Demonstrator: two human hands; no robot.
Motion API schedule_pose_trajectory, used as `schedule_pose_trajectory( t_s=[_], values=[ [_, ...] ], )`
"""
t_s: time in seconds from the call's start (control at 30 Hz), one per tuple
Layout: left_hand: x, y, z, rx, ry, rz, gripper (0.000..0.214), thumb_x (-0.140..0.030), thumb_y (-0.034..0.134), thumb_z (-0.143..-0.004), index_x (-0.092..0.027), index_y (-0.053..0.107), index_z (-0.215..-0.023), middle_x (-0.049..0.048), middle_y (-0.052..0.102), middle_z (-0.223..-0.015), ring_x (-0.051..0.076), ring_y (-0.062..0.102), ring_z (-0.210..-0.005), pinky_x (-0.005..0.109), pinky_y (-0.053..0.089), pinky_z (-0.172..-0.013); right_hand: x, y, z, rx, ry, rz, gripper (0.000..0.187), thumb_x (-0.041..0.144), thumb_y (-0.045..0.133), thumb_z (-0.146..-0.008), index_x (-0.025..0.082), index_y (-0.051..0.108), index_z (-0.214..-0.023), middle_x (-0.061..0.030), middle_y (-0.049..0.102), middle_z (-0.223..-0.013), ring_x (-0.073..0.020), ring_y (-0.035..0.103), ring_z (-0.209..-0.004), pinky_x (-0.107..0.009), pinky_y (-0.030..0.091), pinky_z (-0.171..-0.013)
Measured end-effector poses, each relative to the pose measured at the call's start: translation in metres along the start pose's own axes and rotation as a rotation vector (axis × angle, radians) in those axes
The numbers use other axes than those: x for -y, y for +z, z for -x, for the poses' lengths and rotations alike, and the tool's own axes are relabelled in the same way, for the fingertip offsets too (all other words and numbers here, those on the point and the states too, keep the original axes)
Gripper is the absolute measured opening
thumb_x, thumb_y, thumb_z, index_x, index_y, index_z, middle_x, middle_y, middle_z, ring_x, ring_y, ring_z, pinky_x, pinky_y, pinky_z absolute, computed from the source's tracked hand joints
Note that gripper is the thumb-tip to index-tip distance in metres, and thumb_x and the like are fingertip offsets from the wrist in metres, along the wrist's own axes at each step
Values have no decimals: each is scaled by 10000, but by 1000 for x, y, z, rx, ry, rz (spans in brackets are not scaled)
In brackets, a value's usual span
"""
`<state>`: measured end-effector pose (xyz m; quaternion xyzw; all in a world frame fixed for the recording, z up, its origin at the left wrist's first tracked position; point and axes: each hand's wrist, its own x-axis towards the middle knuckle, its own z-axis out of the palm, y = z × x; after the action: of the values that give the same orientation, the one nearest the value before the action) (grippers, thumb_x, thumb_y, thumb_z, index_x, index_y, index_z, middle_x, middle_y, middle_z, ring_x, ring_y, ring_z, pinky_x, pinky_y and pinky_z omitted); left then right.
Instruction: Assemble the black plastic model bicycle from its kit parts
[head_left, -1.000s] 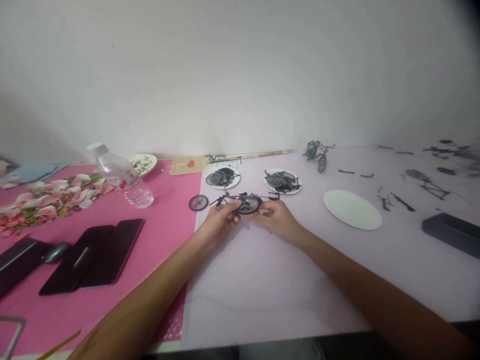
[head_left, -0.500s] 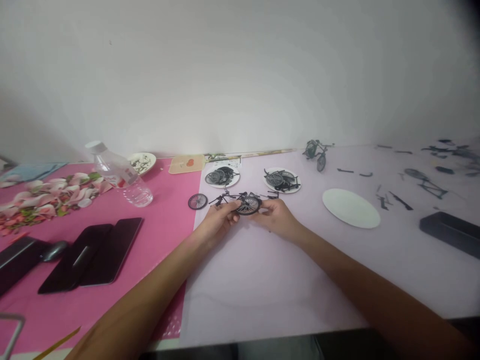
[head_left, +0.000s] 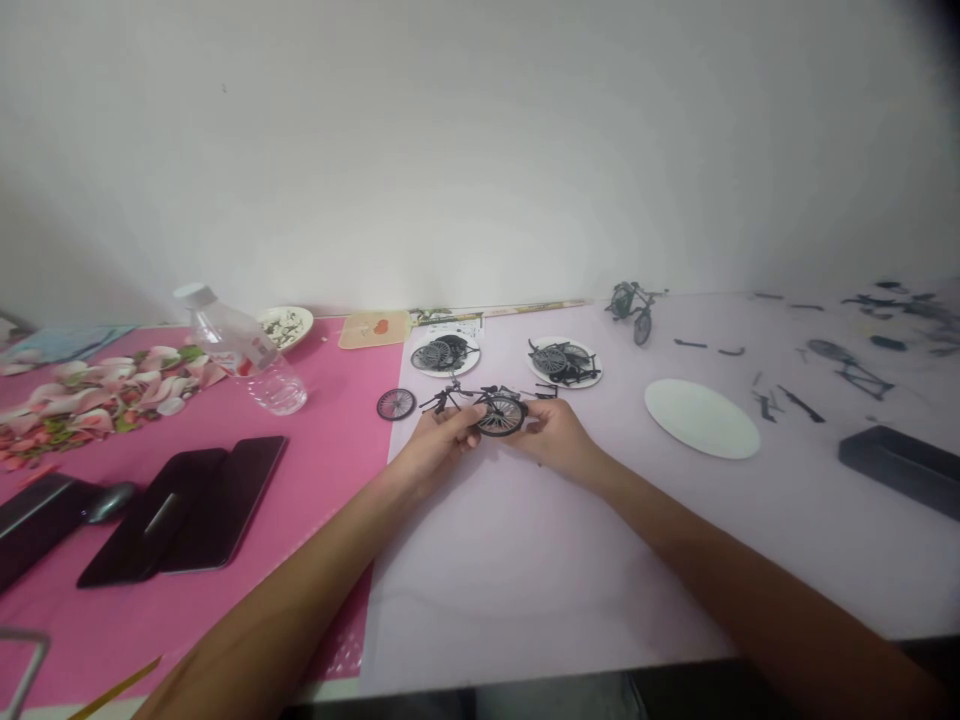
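Between my two hands is a small black model bicycle (head_left: 501,416), held just above the white part of the table, with its spoked wheel toward the right. My left hand (head_left: 444,436) is closed on it, the thumb at the wheel's left side; the handlebar end sticks out past the fingers. My right hand (head_left: 553,432) grips the wheel's right edge, its fingertips partly hidden. A loose spoked wheel (head_left: 396,404) lies flat just left of my left hand. Behind the hands stand two white plates, the left plate (head_left: 466,371) and the right plate (head_left: 592,377), both holding black bicycle parts.
Another model bicycle (head_left: 631,311) stands near the wall. To the right are a bare white plate (head_left: 702,418), scattered black parts (head_left: 801,403) and a dark tray (head_left: 900,465). A plastic bottle (head_left: 247,350), artificial flowers (head_left: 105,390) and two dark phones (head_left: 223,510) occupy the pink left side.
The model bicycle's wheel has shifted slightly right and down between my hands. Both hands keep their grip; the other things stay where they were.
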<state>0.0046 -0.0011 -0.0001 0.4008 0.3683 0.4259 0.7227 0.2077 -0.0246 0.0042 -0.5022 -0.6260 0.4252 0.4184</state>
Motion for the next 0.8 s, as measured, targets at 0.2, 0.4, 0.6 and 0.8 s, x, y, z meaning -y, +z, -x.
schedule_pose_trajectory(
  t_s=[0.2,0.4,0.6,0.8],
  values=[
    [-1,-1,1,4,38,-50,395,-441,869,-765,-155,627,-642,0,577,-584,91,481,-563,258,361,-588,1,-1,0,45,-33,-39,437,523,837,-741,148,816,-963,-70,765,-870,-219,670,-783,-283,523,-602],
    [1,-3,-2,5,76,-90,381,-458,874,-750,-162,657,-648,4,586,-577,104,482,-558,276,364,-594,-1,-1,0,36,-23,-34,436,531,844,-733,147,822,-938,-61,761,-852,-226,666,-780,-282,520,-583],
    [1,-3,-2,6,62,-104,393,-478,867,-754,-167,655,-642,7,596,-580,110,496,-567,275,370,-601,3,-3,0,38,-38,-29,453,510,846,-726,150,827,-1001,-67,767,-869,-228,673,-803,-265,524,-585],
    [2,-3,-3,0,68,-122,408,-500,878,-727,-162,661,-654,10,595,-583,115,499,-571,272,371,-598,1,-3,1,37,-7,-24,425,516,851,-716,145,827,-924,-45,741,-799,-206,652,-709,-263,503,-528]
  ],
)
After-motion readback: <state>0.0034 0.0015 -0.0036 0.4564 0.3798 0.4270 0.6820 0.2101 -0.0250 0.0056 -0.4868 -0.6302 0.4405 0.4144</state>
